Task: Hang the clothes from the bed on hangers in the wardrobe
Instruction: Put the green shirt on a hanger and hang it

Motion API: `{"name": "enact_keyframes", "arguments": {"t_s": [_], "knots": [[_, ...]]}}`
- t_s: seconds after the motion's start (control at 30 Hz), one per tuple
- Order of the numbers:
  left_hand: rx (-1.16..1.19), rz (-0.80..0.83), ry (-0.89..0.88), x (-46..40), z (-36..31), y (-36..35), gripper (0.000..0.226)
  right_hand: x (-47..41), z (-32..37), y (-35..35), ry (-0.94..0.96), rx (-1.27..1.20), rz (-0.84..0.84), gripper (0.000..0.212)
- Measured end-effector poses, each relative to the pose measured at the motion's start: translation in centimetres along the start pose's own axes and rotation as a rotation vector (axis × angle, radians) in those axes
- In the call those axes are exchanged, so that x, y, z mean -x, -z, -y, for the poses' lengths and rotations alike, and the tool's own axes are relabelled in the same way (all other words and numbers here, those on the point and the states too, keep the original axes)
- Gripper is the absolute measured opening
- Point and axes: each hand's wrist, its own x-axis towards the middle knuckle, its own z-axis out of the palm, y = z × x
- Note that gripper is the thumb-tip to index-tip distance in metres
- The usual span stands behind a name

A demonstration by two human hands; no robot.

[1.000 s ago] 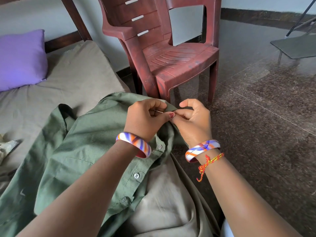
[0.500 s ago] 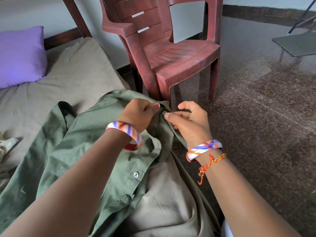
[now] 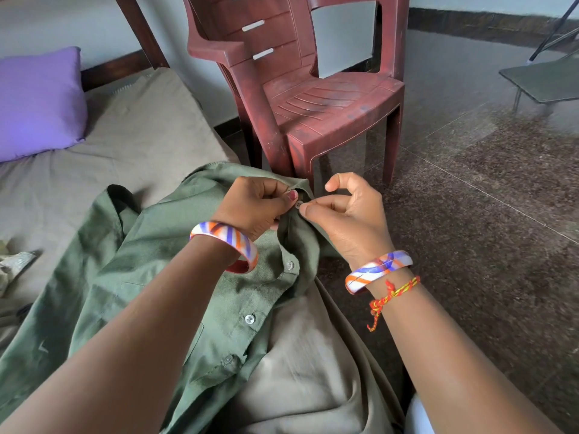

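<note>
At the far left a purple pillow (image 3: 37, 101) sits at the head of the bed (image 3: 141, 130), its grey-brown sheet smooth beneath it, and a scrap of pale cloth (image 3: 14, 266) pokes in at the left edge. Spread across the near side of the bed, its collar end toward the bed's edge, lies the green shirt (image 3: 134, 277), front up, with a row of small buttons running down its placket. The left hand (image 3: 253, 205) has its fingers curled, pinching the shirt's fabric near the collar, thumb pressed down just beside the top button (image 3: 298, 204). A striped orange, purple and white bangle (image 3: 224, 245) circles that wrist. The right hand (image 3: 347, 214) meets it from the other side: thumb and forefinger pinch the shirt edge right at that button, the other fingers loosely curled above. Its wrist carries a matching bangle (image 3: 377, 270) and a red and yellow thread (image 3: 391, 292). Behind the hands a dark red plastic chair (image 3: 313, 98) stands on the speckled dark floor (image 3: 470, 230), just beside the bed. At the far right, part of a dark metal-legged object shows; I cannot tell what it is.
</note>
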Motion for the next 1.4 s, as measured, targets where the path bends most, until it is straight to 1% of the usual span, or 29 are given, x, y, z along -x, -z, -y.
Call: {"name": "enact_keyframes", "arguments": {"t_s": [0.07, 0.13, 0.23, 0.37, 0.47, 0.53, 0.6, 0.63, 0.73, 0.83, 0.9, 1.0, 1.03, 1.1, 1.2, 1.3, 1.37, 1.4], "knots": [[0.063, 0.038, 0.002, 0.2, 0.0, 0.1, 0.017, -0.1, -0.1, 0.1, 0.010, 0.035, -0.015, 0.036], [0.063, 0.062, -0.003, 0.4, -0.1, 0.4, 0.014, -0.1, -0.2, 0.2, 0.017, 0.079, -0.023, 0.036], [0.030, 0.093, 0.016, 0.5, -0.3, 0.7, 0.012, -0.1, -0.5, 0.2, 0.037, 0.155, -0.018, 0.035], [-0.033, 0.117, 0.044, 0.4, -0.4, 0.7, 0.016, 0.1, -0.5, 0.2, 0.079, 0.251, -0.005, 0.034], [-0.077, 0.107, 0.061, 0.4, -0.7, 0.7, 0.014, 0.3, -0.6, 0.1, 0.085, 0.208, -0.027, 0.033], [-0.174, 0.080, 0.035, 0.6, -1.0, 0.5, 0.014, 0.4, -1.0, -0.1, 0.079, 0.172, -0.064, 0.032], [-0.250, 0.090, 0.004, 0.8, -1.2, 0.2, 0.015, 0.5, -1.4, -0.2, 0.073, 0.132, -0.100, 0.032], [-0.247, 0.106, 0.008, 0.9, -1.3, 0.1, 0.017, 0.5, -1.5, -0.2, 0.072, 0.119, -0.114, 0.032], [-0.115, 0.158, 0.089, 1.0, -1.4, 0.3, 0.023, 0.3, -1.7, 0.1, 0.077, 0.124, -0.099, 0.032], [0.024, 0.127, 0.156, 1.1, -1.1, 0.7, 0.012, 0.2, -1.7, 0.4, 0.121, 0.137, -0.015, 0.033], [0.034, 0.093, 0.146, 1.3, -0.7, 0.8, 0.008, 0.2, -1.6, 0.6, 0.178, 0.161, 0.035, 0.036], [-0.012, 0.080, 0.111, 1.3, -0.1, 0.8, 0.005, 0.5, -1.8, 0.9, 0.283, 0.187, 0.113, 0.045], [0.003, 0.082, 0.130, 1.2, 0.1, 0.9, 0.006, 0.6, -1.8, 1.0, 0.328, 0.218, 0.138, 0.047], [0.117, 0.095, 0.229, 1.2, 0.4, 0.9, 0.006, 0.7, -2.0, 1.0, 0.416, 0.291, 0.165, 0.039], [0.400, 0.135, 0.441, 1.4, 1.0, 0.9, 0.009, 0.5, -2.0, 0.8, 0.558, 0.394, 0.127, 0.018], [0.705, 0.145, 0.592, 1.9, 2.0, 0.7, 0.013, 0.0, -2.0, 0.4, 0.680, 0.527, 0.041, 0.012], [0.816, 0.135, 0.601, 2.4, 2.5, 0.0, 0.008, 0.0, -2.5, 0.1, 0.728, 0.635, 0.007, 0.011], [0.791, 0.126, 0.563, 2.5, 2.8, -0.4, 0.008, 0.2, -3.0, 0.0, 0.731, 0.672, -0.012, 0.010]]}}
